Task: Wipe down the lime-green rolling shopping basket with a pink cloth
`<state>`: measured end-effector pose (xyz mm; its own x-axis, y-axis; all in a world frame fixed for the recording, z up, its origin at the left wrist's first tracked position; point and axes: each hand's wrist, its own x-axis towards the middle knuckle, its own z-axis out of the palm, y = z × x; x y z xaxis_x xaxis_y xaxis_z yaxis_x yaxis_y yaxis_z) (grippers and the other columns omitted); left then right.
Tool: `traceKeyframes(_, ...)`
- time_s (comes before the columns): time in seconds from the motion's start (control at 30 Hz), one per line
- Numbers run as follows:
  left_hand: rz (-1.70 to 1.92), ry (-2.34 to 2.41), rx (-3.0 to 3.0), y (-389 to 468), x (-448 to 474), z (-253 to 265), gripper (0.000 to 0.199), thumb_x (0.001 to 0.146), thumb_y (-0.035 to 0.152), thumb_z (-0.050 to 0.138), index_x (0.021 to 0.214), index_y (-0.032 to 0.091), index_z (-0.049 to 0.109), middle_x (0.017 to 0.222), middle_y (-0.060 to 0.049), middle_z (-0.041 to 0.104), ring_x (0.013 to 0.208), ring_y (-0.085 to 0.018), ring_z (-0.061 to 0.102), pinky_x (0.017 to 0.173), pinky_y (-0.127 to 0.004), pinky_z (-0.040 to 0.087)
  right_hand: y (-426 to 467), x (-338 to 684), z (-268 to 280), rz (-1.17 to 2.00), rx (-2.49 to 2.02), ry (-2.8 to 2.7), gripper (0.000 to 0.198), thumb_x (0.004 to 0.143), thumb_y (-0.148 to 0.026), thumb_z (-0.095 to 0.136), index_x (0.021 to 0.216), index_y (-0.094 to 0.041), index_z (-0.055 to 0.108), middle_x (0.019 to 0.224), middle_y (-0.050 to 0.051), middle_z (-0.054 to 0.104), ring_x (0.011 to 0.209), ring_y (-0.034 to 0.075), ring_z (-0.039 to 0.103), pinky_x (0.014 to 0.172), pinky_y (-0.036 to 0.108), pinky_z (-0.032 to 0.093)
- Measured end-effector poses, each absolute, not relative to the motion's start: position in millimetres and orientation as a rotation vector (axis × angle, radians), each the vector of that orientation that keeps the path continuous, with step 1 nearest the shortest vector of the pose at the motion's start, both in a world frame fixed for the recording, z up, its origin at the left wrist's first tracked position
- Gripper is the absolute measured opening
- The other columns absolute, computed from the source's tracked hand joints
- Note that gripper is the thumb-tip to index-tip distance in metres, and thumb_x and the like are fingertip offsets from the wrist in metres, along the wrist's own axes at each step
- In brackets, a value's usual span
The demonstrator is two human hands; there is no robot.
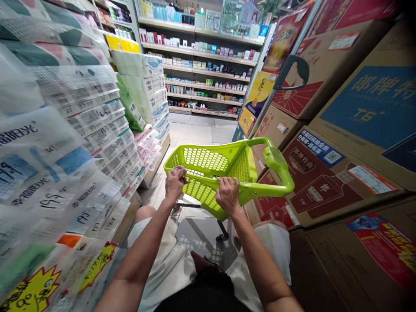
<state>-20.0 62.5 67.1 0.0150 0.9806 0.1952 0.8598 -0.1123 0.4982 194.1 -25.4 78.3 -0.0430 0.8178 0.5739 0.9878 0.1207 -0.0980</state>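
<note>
**Green basket gripped at its near rim, both hands**

A lime-green plastic shopping basket (212, 173) is observed in a narrow shop aisle, low over the tiled floor (195, 130). It is seen tilted, its open mouth turned up and toward the camera, so that the perforated bottom and walls are visible inside. Its long axis is judged to run left to right across the view, slightly raised on the right. A curved green handle (276, 167) is seen arching from the basket's right end, and a dark wheel (222, 236) on a thin rod is noted below the basket.

The near rim of the basket is held by both hands. The left hand (174, 182) is closed over the rim near the basket's left corner, fingers curled and knuckles up. The right hand (227, 195) is wrapped over the rim toward the basket's middle, fingers folded inward over the edge. The basket thus lies directly beyond and between the hands, extending away from them and further to the right.

Left of the basket, stacked packs of wrapped tissue (97, 125) are recorded. Right of the basket, cardboard cartons (325, 173) with red and blue printing are piled, close against its handle. Beyond the basket, stocked shelves (204, 65) are seen across the aisle end.
</note>
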Motion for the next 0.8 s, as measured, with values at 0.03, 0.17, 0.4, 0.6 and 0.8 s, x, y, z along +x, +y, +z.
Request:
traceKeyframes(0.03,0.73,1.931,2.039,64.1,-22.3,66.8,0.045,0.094,0.017,0.055,0.137,0.023,0.068,0.117,-0.014,0.054,0.101,-0.028,0.06,0.092,-0.041,0.054,-23.6,196.1,78.2,-0.436,-1.742,-1.921,0.035,0.085,-0.017,0.052,0.118,-0.018,0.066,0.111,0.01,0.071,0.113,0.028,0.055,0.116,0.046,0.018)
traceKeyframes(0.17,0.706,1.794,2.166,65.2,-27.9,67.4,0.044,0.093,0.017,0.058,0.134,0.027,0.069,0.122,-0.013,0.054,0.106,-0.028,0.058,0.095,-0.041,0.053,-19.1,213.4,79.6,-0.405,-1.744,-1.954,0.032,0.087,-0.015,0.049,0.115,-0.02,0.064,0.109,0.008,0.071,0.113,0.027,0.055,0.114,0.045,0.016)
traceKeyframes(0.4,0.768,1.933,2.075,53.6,-36.4,60.8,0.042,0.093,0.017,0.058,0.133,0.025,0.069,0.122,-0.014,0.052,0.108,-0.03,0.059,0.095,-0.042,0.053,-9.0,249.1,83.8,-0.401,-1.766,-2.021,0.031,0.091,-0.015,0.048,0.115,-0.022,0.066,0.108,0.007,0.071,0.11,0.025,0.055,0.114,0.043,0.017)
traceKeyframes(0.6,1.186,2.112,1.673,36.2,-25.8,27.7,0.052,0.092,0.017,0.056,0.143,0.012,0.06,0.122,-0.021,0.053,0.114,-0.035,0.059,0.105,-0.049,0.049,5.8,232.7,75.7,-0.409,-1.707,-2.074,0.045,0.088,-0.018,0.055,0.132,-0.022,0.064,0.119,0.009,0.069,0.116,0.03,0.049,0.117,0.045,0.023)
traceKeyframes(0.8,1.513,2.013,1.452,22.8,-5.0,-15.2,0.052,0.1,0.028,0.047,0.148,0.008,0.048,0.126,-0.023,0.055,0.12,-0.034,0.058,0.11,-0.05,0.046,9.3,222.5,64.3,-0.374,-1.693,-1.983,0.043,0.084,-0.014,0.056,0.124,-0.024,0.067,0.116,0.008,0.066,0.125,0.029,0.045,0.127,0.046,0.018)
